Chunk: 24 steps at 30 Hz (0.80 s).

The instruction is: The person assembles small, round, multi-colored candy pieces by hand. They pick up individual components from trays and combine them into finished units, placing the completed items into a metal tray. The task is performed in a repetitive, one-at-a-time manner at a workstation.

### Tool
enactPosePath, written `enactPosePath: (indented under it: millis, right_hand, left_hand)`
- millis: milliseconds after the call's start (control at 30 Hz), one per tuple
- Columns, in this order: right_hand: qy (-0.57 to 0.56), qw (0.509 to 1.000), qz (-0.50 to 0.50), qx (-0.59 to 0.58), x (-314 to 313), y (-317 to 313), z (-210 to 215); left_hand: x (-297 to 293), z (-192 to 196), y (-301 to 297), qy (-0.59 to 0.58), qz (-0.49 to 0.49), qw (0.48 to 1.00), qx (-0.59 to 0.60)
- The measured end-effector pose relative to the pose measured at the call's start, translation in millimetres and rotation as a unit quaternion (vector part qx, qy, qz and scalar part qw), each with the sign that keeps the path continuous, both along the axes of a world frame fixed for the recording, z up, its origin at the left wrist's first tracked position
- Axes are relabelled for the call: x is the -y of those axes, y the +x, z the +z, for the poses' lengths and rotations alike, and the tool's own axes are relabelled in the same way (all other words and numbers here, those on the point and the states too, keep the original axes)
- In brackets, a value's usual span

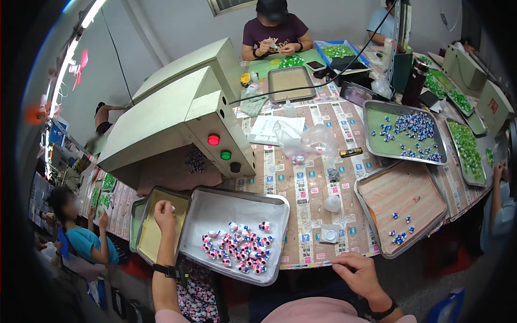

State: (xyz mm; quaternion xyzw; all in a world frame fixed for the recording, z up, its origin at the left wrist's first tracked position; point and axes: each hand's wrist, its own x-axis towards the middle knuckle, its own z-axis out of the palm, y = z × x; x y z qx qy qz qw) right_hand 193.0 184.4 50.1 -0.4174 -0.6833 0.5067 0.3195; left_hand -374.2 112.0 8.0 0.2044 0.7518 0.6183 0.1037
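My left hand (165, 212) is raised over the yellowish tray (152, 237), its fingers closed on a small white piece (173, 208), mostly hidden by them. Just right of it, a larger metal tray (235, 204) holds a cluster of small white, pink and blue figures (237, 246). At the table's front edge is my right hand (359, 274), palm down with its fingers loosely stretched to the left and nothing visible in them. The nearest thing to it is a small white square dish (329, 233), beside a rounded white lump (332, 203).
A box-shaped machine (204, 124) with an opening stands at left. On the right are a tray of blue-and-white pieces (406, 129) and a paper-lined tray (401, 199). A plastic bag (318, 141) and a marker-like tube (351, 152) lie mid-table. A co-worker (274, 32) sits opposite.
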Motion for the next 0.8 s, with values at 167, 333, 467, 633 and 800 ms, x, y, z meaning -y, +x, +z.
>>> enactPosePath:
  millis: [167,333,467,633,800]
  right_hand:
    - [0.039,0.993,-0.105,0.034,-13.9,27.7,-9.6]
    - [0.16,0.944,-0.242,0.154,-43.6,76.8,-9.9]
    - [0.182,0.92,-0.294,0.184,-62.8,113.5,-6.4]
    - [0.256,0.875,-0.301,0.281,-71.0,145.3,-17.7]
    - [0.24,0.882,-0.281,0.294,-75.4,141.0,-26.8]
  left_hand:
    - [18.2,19.5,36.0,0.388,-0.083,0.798,0.454]
    - [23.0,35.0,127.8,0.444,-0.081,0.662,0.598]
    - [24.9,31.0,193.8,0.373,-0.142,0.611,0.683]
    - [18.4,43.2,276.1,0.241,-0.216,0.493,0.808]
    - [4.6,45.5,340.4,0.126,-0.164,0.532,0.821]
